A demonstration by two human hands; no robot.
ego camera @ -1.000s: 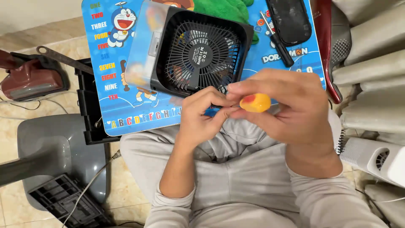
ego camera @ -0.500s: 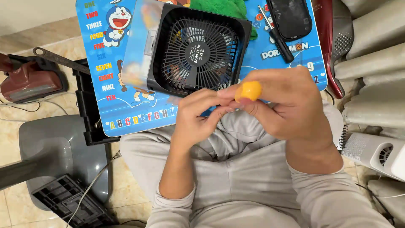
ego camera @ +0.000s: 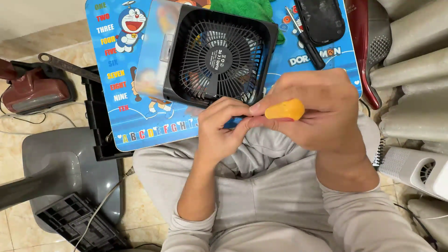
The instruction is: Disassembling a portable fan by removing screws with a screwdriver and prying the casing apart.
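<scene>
The person sits cross-legged on the floor with both hands raised over the lap, working on a small orange piece (ego camera: 284,109) held just in front of a black fan (ego camera: 219,58). The right hand (ego camera: 322,112) is wrapped round it, thumb and forefinger pinched on its near end, so that grip is closed on the piece. The left hand (ego camera: 224,126) meets it from the other side, fingertips bunched tight against the orange end; whether it holds something tiny of its own I cannot tell, since the fingers hide it.

It looks to me like a fiddly fitting or picking step, done in the air rather than on the fan. Whatever comes next calls for steady, small finger work.

The fan lies face up on a blue cartoon board (ego camera: 121,93), beside a black screwdriver (ego camera: 308,44) and a green cloth (ego camera: 249,8).
</scene>
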